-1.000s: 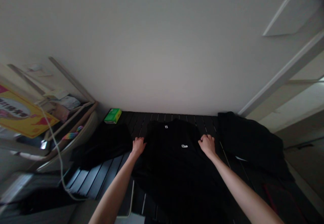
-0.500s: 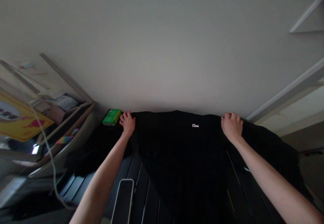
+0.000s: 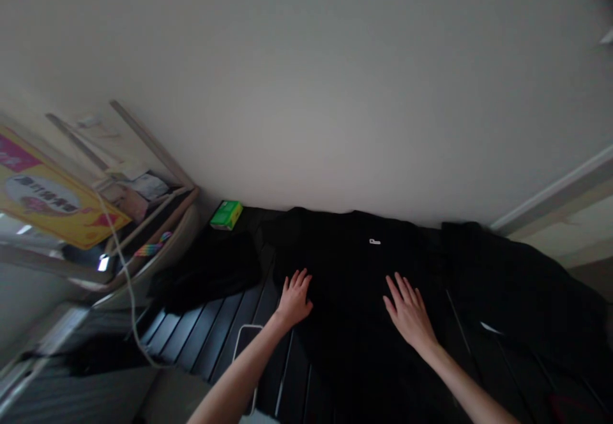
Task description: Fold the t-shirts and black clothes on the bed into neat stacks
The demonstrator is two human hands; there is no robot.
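A black T-shirt (image 3: 345, 283) lies spread on a dark slatted table, with a small white mark (image 3: 375, 241) near its far edge. My left hand (image 3: 295, 297) rests flat on the shirt's near-left part, fingers apart. My right hand (image 3: 407, 312) lies flat on the shirt further right, also spread and holding nothing. Just below my left hand, a phone (image 3: 246, 341) lies on the slats, partly hidden by my forearm.
A black cloth (image 3: 205, 267) lies left of the shirt, and a bunched black garment (image 3: 512, 290) lies right. A green box (image 3: 226, 214) stands at the far left by the wall (image 3: 306, 79). A white cable (image 3: 119, 271) hangs beside a shelf with a yellow poster (image 3: 48, 194).
Both hands have come back from the shirt's far edge and now lie flat on it. The shirt has settled lower on the table, and the black garment on the right shows again.
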